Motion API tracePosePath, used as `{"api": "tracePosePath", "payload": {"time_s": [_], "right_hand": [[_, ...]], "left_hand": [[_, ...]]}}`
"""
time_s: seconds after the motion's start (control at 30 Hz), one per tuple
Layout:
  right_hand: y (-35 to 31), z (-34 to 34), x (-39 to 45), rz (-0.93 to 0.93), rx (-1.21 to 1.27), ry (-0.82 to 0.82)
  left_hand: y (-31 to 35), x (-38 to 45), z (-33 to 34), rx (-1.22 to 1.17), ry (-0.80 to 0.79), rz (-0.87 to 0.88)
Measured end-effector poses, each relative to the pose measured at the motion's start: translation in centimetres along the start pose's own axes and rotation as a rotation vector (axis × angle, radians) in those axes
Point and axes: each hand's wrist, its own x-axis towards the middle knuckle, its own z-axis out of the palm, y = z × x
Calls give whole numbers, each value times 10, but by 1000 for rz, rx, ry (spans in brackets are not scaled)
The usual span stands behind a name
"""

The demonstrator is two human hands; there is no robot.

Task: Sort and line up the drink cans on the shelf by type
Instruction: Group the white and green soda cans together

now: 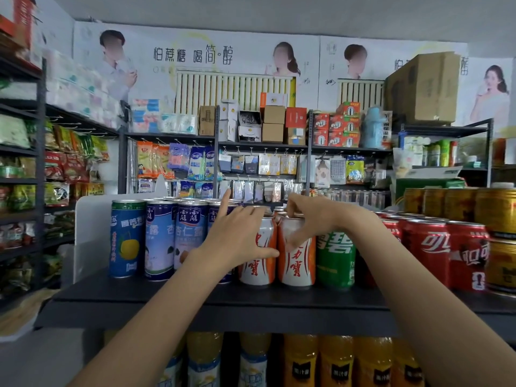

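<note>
Head view: from my remote seat I see two bare arms reaching to a dark shelf crowded with drink cans in a small shop. My left hand is spread, forefinger raised, thumb stretched across the face of the left orange-and-white can, palm lying against the neighbouring blue-and-white cans. My right hand curls over the right orange-and-white can, its fingers hooked on the rim and thumb pressing the front. The two orange-and-white cans stand upright, touching, at the middle of the front row. To their left run the blue-and-white cans, then a blue can with a yellow fruit. Just right stands a green can, then red cola cans, with gold cans stacked at the far right. Bottles of orange drink fill the shelf below.
</note>
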Motion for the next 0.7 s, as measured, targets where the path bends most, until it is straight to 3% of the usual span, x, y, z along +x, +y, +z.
{"api": "tracePosePath", "payload": {"time_s": [0.33, 0.53, 0.7], "right_hand": [[7, 20, -32, 14, -89, 200], [-25, 31, -44, -127, 5, 389], [-74, 44, -18, -238, 9, 397]], "left_hand": [[4, -17, 9, -101, 141, -28], [-24, -45, 4, -278, 424, -158], [-85, -74, -6, -189, 322, -244]]}}
